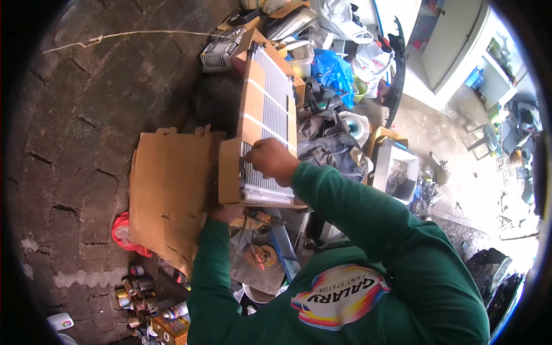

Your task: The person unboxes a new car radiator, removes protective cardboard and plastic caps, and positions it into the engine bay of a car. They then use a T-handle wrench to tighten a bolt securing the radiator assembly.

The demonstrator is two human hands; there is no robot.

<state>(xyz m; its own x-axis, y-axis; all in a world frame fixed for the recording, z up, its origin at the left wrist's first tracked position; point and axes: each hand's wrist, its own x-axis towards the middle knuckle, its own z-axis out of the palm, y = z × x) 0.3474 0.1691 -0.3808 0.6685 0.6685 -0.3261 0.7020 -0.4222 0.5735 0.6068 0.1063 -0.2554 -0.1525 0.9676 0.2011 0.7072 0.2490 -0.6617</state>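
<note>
A flat silver finned radiator (275, 95) lies in an open brown cardboard tray (253, 98), held up in front of me. My right hand (271, 160) rests on the fins near the radiator's lower end, fingers curled on its surface. My left hand (226, 213) supports the tray's lower edge from beneath and is mostly hidden by the cardboard. Both arms wear dark green sleeves. A large loose sheet of cardboard (169, 190) leans just left of the tray.
A dark stone wall (86, 115) fills the left. Spray cans and tins (141, 299) stand at lower left beside a red cloth (122, 233). Bags, a blue plastic bag (332, 72), clothes and a tape roll (355, 126) pile up to the right. A white box (397, 169) sits further right.
</note>
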